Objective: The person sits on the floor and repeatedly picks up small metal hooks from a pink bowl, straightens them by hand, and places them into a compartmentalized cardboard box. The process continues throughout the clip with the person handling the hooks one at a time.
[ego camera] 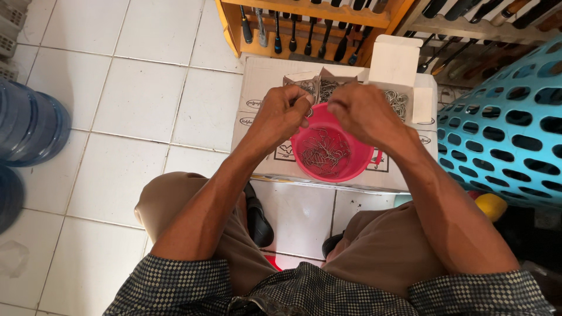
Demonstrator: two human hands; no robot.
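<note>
Below the fingers: a round pink plastic bucket [331, 153] is seen standing on a flat white cardboard carton [260, 88], with a tangle of thin bent metal wire hooks [324, 153] lying in its bottom.
Left hand [285, 114]: held over the left rim of the bucket; the fingers [297, 102] are curled and pinched on one small wire hook [308, 111].
Right hand [364, 112]: held over the bucket's far right rim; the fingers are bent inward toward the left hand, but whether anything is gripped cannot be told.
Between the hands: the fingertips are brought close together, just above the bucket's far rim.
Beyond the fingers: two small open brown cardboard boxes [319, 86] of wire pieces are set on the carton, touching the bucket's far side.
Right of the right fingers: an open white cardboard box [404, 88] with more wire hooks is placed.
Further right: a turquoise perforated plastic basket [509, 129] is seen.
Far beyond: a wooden rack of dark-handled tools [310, 26] stands.
Far left: blue plastic water bottles [29, 126] rest on the white tiled floor [140, 93].
</note>
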